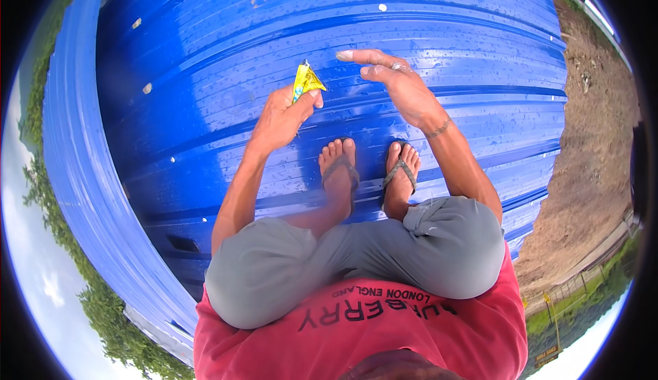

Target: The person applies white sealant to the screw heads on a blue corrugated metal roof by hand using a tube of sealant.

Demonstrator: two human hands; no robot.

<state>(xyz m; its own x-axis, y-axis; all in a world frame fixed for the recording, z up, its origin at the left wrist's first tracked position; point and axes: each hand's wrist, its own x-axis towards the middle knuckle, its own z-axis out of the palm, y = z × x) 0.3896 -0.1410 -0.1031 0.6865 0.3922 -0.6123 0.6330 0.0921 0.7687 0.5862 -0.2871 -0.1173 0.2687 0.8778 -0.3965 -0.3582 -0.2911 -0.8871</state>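
Observation:
Between the thumb and fingers of my left hand (284,114) is a small crumpled yellow packet (307,81) with a dark tip pointing up and away. Its exact kind does not show. My right hand (406,92) hovers to the right of it, holding nothing. The fingers there are apart and loosely bent, with whitish smears on the fingertips. Both hands are above the wet blue ribbed metal roof (439,64), beyond my feet in flip-flops (397,174).
I squat on the roof sheets, knees raised. Raised ribs run across, with pale round spots (382,7) on some. The sheet's jagged right edge drops to brown bare ground (582,126). A blue raised panel (75,126) stands along the left, with trees (110,311) beyond.

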